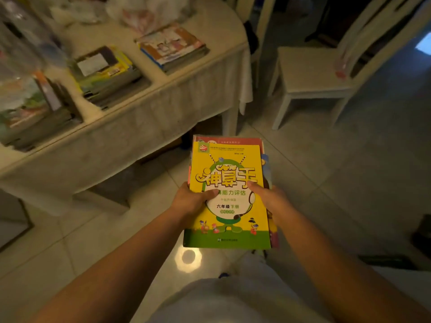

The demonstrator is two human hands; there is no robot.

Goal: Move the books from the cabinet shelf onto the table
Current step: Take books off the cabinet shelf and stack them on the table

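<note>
I hold a small stack of books (227, 173) flat in front of me above the tiled floor; the top one has a yellow and green cover with cartoon figures. My left hand (192, 201) grips the stack's left edge, thumb on the cover. My right hand (268, 197) grips its right edge the same way. The table (144, 117), draped in a pale cloth, lies ahead and to the left. On it lie three book piles: one at the left edge (30, 115), one in the middle (105, 73), one further right (172, 46). The cabinet shelf is out of view.
A pale wooden chair (312, 73) stands to the right of the table. Plastic bags (144, 12) lie at the table's far side. A low dark object (422, 236) sits on the floor at the right edge. Open tiled floor lies between me and the table.
</note>
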